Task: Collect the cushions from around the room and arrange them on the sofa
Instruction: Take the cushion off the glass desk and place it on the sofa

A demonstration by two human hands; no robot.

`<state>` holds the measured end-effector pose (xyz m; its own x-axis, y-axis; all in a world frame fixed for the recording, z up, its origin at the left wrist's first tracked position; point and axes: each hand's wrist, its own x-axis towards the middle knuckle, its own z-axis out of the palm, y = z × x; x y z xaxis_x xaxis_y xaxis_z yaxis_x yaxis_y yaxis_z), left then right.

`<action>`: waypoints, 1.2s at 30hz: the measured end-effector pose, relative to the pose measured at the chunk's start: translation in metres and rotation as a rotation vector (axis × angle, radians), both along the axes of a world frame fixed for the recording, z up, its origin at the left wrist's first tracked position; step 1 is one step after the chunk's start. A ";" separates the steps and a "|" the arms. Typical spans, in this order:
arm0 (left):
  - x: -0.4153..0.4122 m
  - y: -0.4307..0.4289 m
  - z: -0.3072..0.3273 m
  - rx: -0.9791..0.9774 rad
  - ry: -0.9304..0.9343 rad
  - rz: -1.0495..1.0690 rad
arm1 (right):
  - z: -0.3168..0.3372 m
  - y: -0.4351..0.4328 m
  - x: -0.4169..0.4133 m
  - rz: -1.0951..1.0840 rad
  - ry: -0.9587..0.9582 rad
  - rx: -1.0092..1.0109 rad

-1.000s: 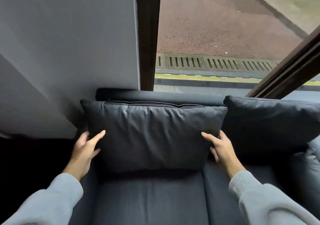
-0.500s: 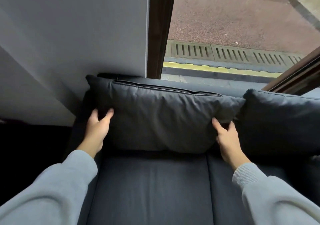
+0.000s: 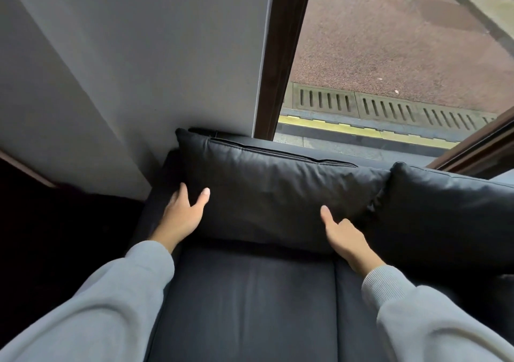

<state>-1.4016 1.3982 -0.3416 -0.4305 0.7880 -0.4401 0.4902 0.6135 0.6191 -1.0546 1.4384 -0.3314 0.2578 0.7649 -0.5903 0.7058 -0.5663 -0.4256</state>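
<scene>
A dark grey cushion (image 3: 278, 194) leans upright against the backrest at the left end of the dark sofa (image 3: 250, 306), zip seam on top. My left hand (image 3: 182, 217) clasps its left edge, thumb on the front and fingers round the side. My right hand (image 3: 345, 236) rests against its lower right front with the thumb raised; its fingers are curled and hidden. A second dark cushion (image 3: 445, 208) leans against the backrest just to the right, touching the first.
A white wall (image 3: 139, 83) rises directly behind the sofa's left end. A dark window frame (image 3: 281, 55) and glass stand behind the backrest, with paving and a drain outside. Dark floor (image 3: 55, 236) lies left of the sofa arm.
My right hand has left the cushion's right edge and moved inward onto its lower front. My left hand's grip has slackened on the left edge. The view has shifted left.
</scene>
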 end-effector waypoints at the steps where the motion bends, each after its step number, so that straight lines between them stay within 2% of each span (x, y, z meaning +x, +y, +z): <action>1: 0.003 -0.007 0.008 0.006 0.052 -0.058 | 0.010 -0.005 -0.005 0.108 -0.054 0.033; 7: 0.028 -0.058 0.075 -0.033 0.475 -0.350 | 0.083 -0.046 -0.040 0.632 -0.227 0.263; 11: 0.046 -0.115 0.137 -0.016 0.535 -0.323 | 0.137 -0.082 -0.057 0.803 -0.309 0.370; 17: 0.071 -0.262 0.230 -0.076 0.635 -0.248 | 0.223 -0.185 -0.076 0.970 -0.285 0.387; 22: 0.061 -0.407 0.319 -0.120 0.678 -0.072 | 0.308 -0.290 -0.120 1.185 -0.278 0.463; 27: 0.030 -0.569 0.400 -0.177 0.676 0.198 | 0.391 -0.407 -0.190 1.404 -0.241 0.549; 36: -0.009 -0.907 0.479 -0.261 0.578 0.770 | 0.493 -0.698 -0.339 1.823 -0.039 0.670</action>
<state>-1.4107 0.4907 0.1371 -0.9861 0.1126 -0.1218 0.0852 0.9738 0.2110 -1.3935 0.7404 0.1618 -0.9773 0.1500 -0.1494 0.1783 0.9636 -0.1990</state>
